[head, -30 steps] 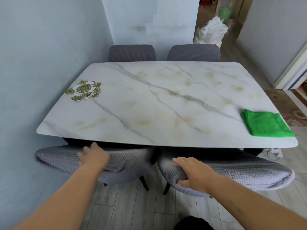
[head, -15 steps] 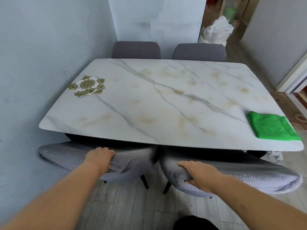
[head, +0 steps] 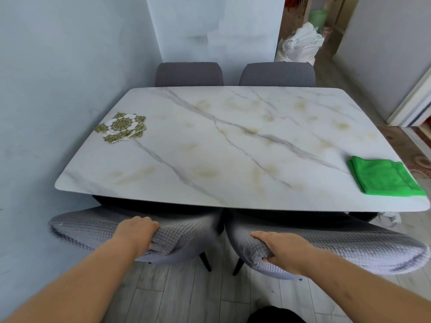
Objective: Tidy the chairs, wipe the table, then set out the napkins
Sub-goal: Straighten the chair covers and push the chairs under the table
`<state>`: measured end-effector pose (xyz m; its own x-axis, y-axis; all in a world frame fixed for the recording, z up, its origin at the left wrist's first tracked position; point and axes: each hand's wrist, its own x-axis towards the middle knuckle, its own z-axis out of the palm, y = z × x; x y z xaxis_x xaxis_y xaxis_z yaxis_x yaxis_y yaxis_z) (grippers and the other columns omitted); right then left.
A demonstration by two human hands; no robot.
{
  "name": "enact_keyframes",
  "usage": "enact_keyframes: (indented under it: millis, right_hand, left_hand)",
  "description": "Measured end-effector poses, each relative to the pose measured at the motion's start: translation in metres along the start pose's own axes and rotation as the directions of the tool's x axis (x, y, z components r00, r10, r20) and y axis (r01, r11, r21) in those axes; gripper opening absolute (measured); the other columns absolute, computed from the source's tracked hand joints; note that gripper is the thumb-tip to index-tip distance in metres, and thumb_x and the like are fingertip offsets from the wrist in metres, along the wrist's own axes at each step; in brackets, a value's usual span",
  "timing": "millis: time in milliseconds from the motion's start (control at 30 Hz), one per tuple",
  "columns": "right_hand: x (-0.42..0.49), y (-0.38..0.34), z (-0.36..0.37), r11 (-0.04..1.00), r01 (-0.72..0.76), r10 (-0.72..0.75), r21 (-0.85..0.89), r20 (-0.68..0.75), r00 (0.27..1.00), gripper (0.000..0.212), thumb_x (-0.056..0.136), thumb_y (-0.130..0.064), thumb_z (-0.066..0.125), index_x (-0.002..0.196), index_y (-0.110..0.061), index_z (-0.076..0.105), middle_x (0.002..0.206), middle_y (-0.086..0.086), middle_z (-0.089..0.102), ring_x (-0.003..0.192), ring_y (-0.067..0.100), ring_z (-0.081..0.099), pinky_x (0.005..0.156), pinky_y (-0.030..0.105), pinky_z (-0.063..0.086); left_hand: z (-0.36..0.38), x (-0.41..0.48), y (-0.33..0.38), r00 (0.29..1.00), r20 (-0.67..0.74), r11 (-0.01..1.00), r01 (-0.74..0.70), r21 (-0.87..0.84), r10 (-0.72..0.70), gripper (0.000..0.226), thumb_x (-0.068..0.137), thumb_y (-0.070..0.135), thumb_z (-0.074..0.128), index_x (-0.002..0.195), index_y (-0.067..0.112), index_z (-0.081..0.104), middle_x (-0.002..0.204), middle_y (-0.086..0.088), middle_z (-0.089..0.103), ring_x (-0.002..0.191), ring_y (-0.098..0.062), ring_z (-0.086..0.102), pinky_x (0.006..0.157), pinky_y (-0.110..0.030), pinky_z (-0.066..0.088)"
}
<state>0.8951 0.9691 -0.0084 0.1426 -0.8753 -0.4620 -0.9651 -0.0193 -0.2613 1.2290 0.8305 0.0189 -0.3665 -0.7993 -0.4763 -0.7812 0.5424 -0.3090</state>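
Note:
Two grey fabric-covered chairs stand tucked at the near side of the white marble table (head: 233,159). My left hand (head: 137,231) grips the top of the near left chair's back (head: 84,227). My right hand (head: 279,249) grips the top of the near right chair's back (head: 349,248), thumb curled under the fabric. A stack of green and gold patterned napkins (head: 121,127) lies on the table's left side. A folded green cloth (head: 384,180) lies near the table's right front corner.
Two darker grey chairs, the far left chair (head: 189,74) and the far right chair (head: 277,74), are tucked in at the far side. A pale blue wall (head: 58,101) runs close along the table's left. A white bag (head: 300,46) sits in the doorway behind.
Both near chair backs sit a little further under the table edge. My hands keep their hold on them, and my view has shifted slightly.

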Motion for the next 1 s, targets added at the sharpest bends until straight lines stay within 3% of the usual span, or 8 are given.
enact_keyframes:
  millis: [467,633,733,800,900,1000]
  right_hand:
    - [0.003,-0.004,-0.004,0.999,-0.029,0.026,0.032,0.075,0.997,0.073,0.089,-0.042,0.058,0.152,-0.033,0.022,0.15,-0.005,0.042,0.132,0.019,0.045,0.105,0.031,0.038]
    - [0.004,-0.007,-0.022,0.969,-0.103,0.065,0.226,0.168,0.984,0.092,0.069,-0.054,0.069,0.149,-0.034,0.028,0.148,-0.012,0.041,0.132,0.012,0.044,0.109,0.03,0.036]
    - [0.008,-0.007,-0.037,0.95,-0.094,0.043,0.298,0.172,0.984,0.08,0.075,-0.063,0.064,0.145,-0.035,0.037,0.145,-0.013,0.044,0.131,0.01,0.045,0.109,0.028,0.035]
    - [0.014,0.0,-0.045,0.938,-0.072,0.048,0.338,0.08,0.996,0.065,0.084,-0.059,0.059,0.141,-0.033,0.044,0.145,-0.012,0.047,0.13,0.009,0.045,0.108,0.026,0.034]
    - [0.025,0.035,-0.055,0.896,-0.172,0.22,0.409,-0.073,0.973,0.058,0.092,-0.047,0.054,0.144,-0.026,0.04,0.15,-0.003,0.04,0.134,0.018,0.04,0.109,0.029,0.032]
    - [0.032,0.087,-0.059,0.823,-0.364,0.467,0.435,-0.156,0.87,0.059,0.095,-0.036,0.051,0.148,-0.021,0.032,0.154,0.007,0.029,0.138,0.029,0.031,0.109,0.037,0.033]
  left_hand:
    - [-0.007,-0.01,0.014,0.999,0.049,0.999,0.001,-0.032,0.001,0.032,0.088,0.027,0.057,0.12,0.022,0.05,0.12,-0.003,0.053,0.113,-0.025,0.051,0.086,-0.037,0.045]
    - [-0.027,-0.007,0.021,0.988,0.152,0.994,0.024,-0.107,-0.007,0.043,0.081,0.033,0.058,0.122,0.025,0.048,0.121,-0.005,0.052,0.113,-0.026,0.048,0.092,-0.042,0.045]
    - [-0.043,0.004,0.041,0.981,0.19,0.974,0.0,-0.227,0.044,0.055,0.082,0.03,0.054,0.135,0.028,0.04,0.133,-0.005,0.047,0.124,-0.03,0.039,0.1,-0.046,0.037]
    - [-0.053,0.013,0.056,0.98,0.188,0.949,-0.003,-0.314,0.065,0.061,0.086,0.019,0.045,0.145,0.027,0.03,0.146,-0.005,0.037,0.136,-0.03,0.028,0.108,-0.047,0.031]
    - [-0.067,0.025,0.075,0.995,0.085,0.925,-0.02,-0.379,0.056,0.062,0.089,0.009,0.038,0.147,0.024,0.027,0.15,-0.004,0.033,0.138,-0.027,0.025,0.111,-0.043,0.029]
    - [-0.085,0.039,0.093,0.998,0.024,0.905,-0.045,-0.423,0.061,0.058,0.092,0.013,0.039,0.148,0.022,0.026,0.152,-0.004,0.029,0.141,-0.026,0.02,0.115,-0.039,0.023]
